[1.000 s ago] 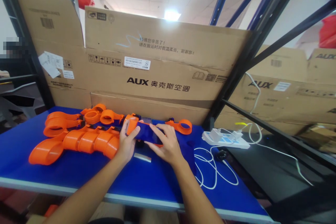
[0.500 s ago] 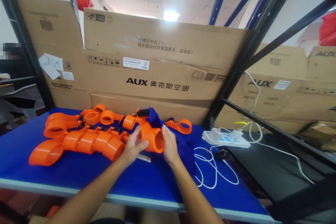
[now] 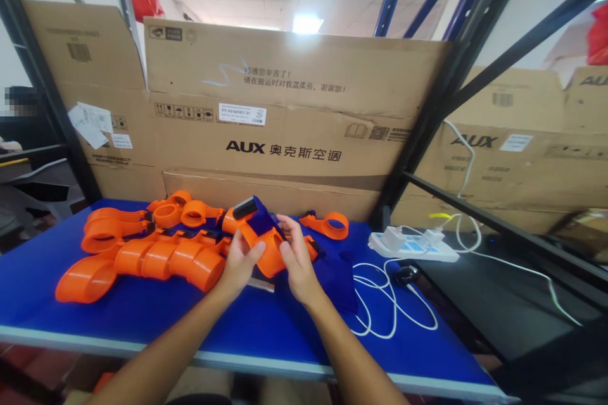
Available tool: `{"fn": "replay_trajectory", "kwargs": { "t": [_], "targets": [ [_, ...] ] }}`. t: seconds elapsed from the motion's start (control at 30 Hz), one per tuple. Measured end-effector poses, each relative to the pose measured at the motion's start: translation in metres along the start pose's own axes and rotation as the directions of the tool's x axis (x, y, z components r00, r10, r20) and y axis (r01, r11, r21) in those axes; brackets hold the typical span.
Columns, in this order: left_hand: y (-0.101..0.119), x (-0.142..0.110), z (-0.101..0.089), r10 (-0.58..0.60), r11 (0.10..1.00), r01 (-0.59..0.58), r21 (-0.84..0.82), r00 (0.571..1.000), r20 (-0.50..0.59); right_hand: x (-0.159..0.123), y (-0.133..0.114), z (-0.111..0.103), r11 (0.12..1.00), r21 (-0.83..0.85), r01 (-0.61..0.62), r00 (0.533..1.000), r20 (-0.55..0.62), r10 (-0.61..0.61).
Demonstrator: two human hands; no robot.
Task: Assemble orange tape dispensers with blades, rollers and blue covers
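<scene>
Above the middle of the table, both my hands hold an orange tape dispenser (image 3: 272, 254), its black end (image 3: 245, 207) tilted up to the left. A dark blue piece (image 3: 264, 220) lies across its upper side; I cannot tell its material. My left hand (image 3: 241, 264) grips the dispenser from the left, thumb on the ring. My right hand (image 3: 299, 266) is closed about its right side, fingertips by the blue piece. Left of my hands, several orange tape dispensers (image 3: 156, 257) stand in a row. Part of another orange piece shows behind my right hand.
A dark blue cloth-like item (image 3: 336, 281) lies right of my hands. Farther right are a white cable (image 3: 392, 304) and a power strip (image 3: 418, 245). A small flat strip (image 3: 262, 285) rests under the dispenser. Cardboard (image 3: 285, 120) walls off the back; a black post (image 3: 418, 120) stands right.
The tape dispenser has turned in my hands, so its ring opening no longer faces right and its black end tilts left. My right fingers have shifted up toward the blue piece.
</scene>
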State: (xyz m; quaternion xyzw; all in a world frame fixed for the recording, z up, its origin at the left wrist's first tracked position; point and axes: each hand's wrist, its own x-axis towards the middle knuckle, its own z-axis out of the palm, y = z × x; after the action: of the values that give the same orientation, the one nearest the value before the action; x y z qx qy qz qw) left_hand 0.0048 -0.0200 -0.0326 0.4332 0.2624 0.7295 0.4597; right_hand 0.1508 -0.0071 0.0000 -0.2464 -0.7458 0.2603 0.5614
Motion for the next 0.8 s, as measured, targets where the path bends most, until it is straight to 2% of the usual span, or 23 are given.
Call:
{"fn": "replay_trajectory", "kwargs": {
  "t": [0.1, 0.2, 0.27, 0.33, 0.4, 0.43, 0.5, 0.53, 0.67, 0.8],
  "targets": [
    [0.015, 0.001, 0.008, 0.018, 0.996, -0.017, 0.082, 1.0, -0.009, -0.002, -0.007, -0.004, 0.997, -0.053, 0.06, 0.99, 0.134, -0.052],
    [0.032, 0.004, 0.011, -0.019, 0.987, 0.019, 0.157, 1.0, -0.006, -0.003, -0.012, -0.006, 0.999, -0.032, 0.024, 0.971, 0.239, -0.016],
    [0.044, 0.011, 0.007, -0.059, 0.975, 0.059, 0.215, 0.998, -0.007, -0.004, -0.015, -0.004, 0.999, 0.033, -0.016, 0.965, 0.261, 0.007],
    [0.056, 0.022, -0.005, -0.094, 0.954, 0.073, 0.291, 0.994, 0.056, -0.003, -0.016, 0.0, 0.993, 0.106, -0.047, 0.976, 0.217, 0.023],
    [0.072, 0.038, -0.024, -0.119, 0.926, 0.054, 0.374, 0.981, 0.151, -0.002, -0.018, 0.004, 0.986, 0.154, -0.068, 0.988, 0.147, 0.045],
    [0.081, 0.047, -0.037, -0.115, 0.9, 0.041, 0.433, 0.983, 0.145, 0.0, -0.018, 0.005, 0.983, 0.166, -0.077, 0.991, 0.119, 0.058],
    [0.103, 0.07, -0.066, -0.049, 0.752, -0.001, 0.659, 0.997, 0.057, 0.002, -0.019, 0.007, 0.98, 0.178, -0.094, 0.994, 0.075, 0.081],
    [0.115, 0.081, -0.082, -0.013, 0.713, 0.0, 0.702, 1.0, 0.012, 0.004, -0.019, 0.008, 0.978, 0.182, -0.1, 0.994, 0.059, 0.091],
    [0.152, 0.12, -0.146, 0.099, 0.648, 0.036, 0.761, 0.986, -0.131, 0.006, -0.02, 0.01, 0.972, 0.205, -0.116, 0.993, 0.057, 0.106],
    [0.155, 0.14, -0.193, 0.127, 0.642, 0.08, 0.763, 0.97, -0.209, 0.003, -0.02, 0.012, 0.976, 0.188, -0.109, 0.992, 0.089, 0.093]
  ]
}}
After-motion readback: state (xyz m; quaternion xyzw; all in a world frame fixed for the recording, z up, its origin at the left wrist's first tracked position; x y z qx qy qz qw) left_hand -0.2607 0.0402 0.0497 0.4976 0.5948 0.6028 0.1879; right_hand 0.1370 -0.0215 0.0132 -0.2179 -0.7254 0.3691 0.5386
